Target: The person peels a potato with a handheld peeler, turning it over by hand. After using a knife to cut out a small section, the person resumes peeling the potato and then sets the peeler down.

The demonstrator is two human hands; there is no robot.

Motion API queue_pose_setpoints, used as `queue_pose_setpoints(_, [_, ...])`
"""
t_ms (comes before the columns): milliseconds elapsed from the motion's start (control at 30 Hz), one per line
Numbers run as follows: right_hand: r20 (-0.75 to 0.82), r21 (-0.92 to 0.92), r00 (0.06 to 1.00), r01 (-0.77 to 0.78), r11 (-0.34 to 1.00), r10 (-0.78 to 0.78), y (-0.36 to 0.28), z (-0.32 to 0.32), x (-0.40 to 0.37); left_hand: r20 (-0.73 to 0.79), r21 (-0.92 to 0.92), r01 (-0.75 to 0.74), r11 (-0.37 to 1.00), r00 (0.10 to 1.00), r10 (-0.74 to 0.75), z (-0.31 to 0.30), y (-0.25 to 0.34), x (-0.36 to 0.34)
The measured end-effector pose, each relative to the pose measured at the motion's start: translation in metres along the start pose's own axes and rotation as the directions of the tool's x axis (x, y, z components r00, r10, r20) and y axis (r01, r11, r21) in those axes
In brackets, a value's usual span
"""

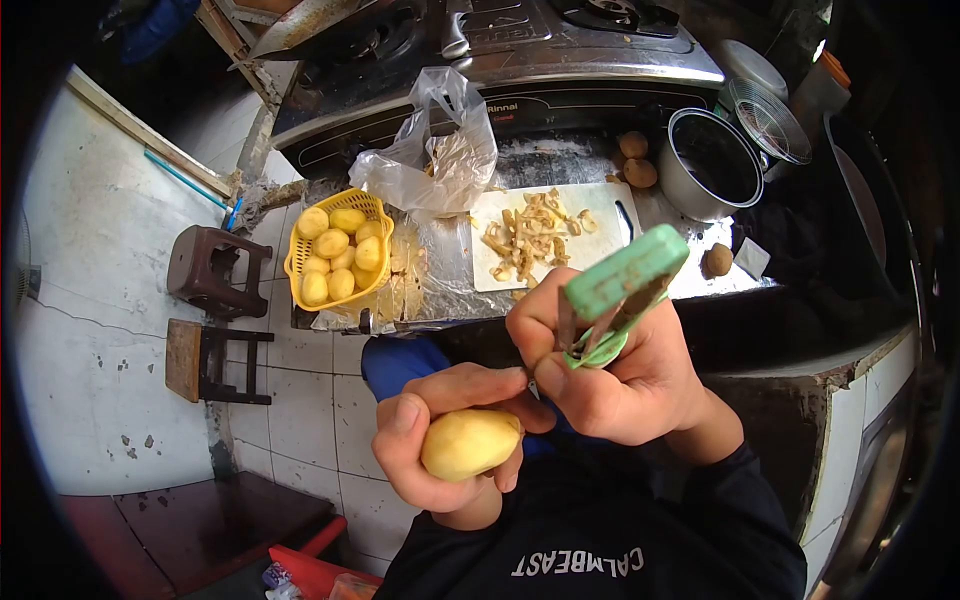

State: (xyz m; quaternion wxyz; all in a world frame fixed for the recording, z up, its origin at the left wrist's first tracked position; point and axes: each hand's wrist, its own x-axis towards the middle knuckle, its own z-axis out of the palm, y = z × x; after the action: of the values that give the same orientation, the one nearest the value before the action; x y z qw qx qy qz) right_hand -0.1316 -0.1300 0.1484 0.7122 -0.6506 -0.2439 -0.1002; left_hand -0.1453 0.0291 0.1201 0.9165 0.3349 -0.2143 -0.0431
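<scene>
A peeled yellow potato (pixel 470 443) rests in my left hand (pixel 425 450), with the fingers curled round it. My right hand (pixel 635 385) grips a green-handled peeler (pixel 628 285) smeared with brown dirt. The fingertips of both hands come close together near the peeler's lower end, and whether they touch is hard to see. Beyond the hands lies a white cutting board (pixel 600 250) with a heap of potato peelings (pixel 530 235) on it. To its left stands a yellow basket (pixel 292 262) of several peeled potatoes.
A crumpled plastic bag (pixel 450 150) lies behind the basket. Unpeeled potatoes (pixel 640 173) sit beside a metal pot (pixel 713 205), and another brown potato (pixel 718 260) is nearer me. The stove (pixel 500 60) spans the back. Two low stools (pixel 205 270) stand on the left floor.
</scene>
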Motion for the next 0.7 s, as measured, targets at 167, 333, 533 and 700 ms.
queue_pose_setpoints(167, [0.042,-0.206,0.999,-0.024,0.978,0.033,-0.007,-0.001,-0.01,-0.327,-0.1,0.016,0.995,0.944,-0.048,0.012,0.001,0.007])
queue_pose_setpoints(333, [0.201,-0.62,0.977,0.186,0.762,-0.076,0.002,0.009,-0.017,-0.358,-0.02,0.091,0.996,0.929,-0.092,0.006,0.003,0.011])
queue_pose_setpoints(533, [0.286,-0.736,0.957,0.25,0.629,-0.045,-0.002,0.016,-0.017,-0.386,0.082,0.04,0.996,0.922,-0.005,0.001,-0.002,0.009])
queue_pose_setpoints(700, [0.278,-0.751,0.96,0.223,0.622,-0.008,0.0,0.018,-0.016,-0.407,0.438,0.073,0.896,0.905,0.125,0.001,-0.006,0.009])
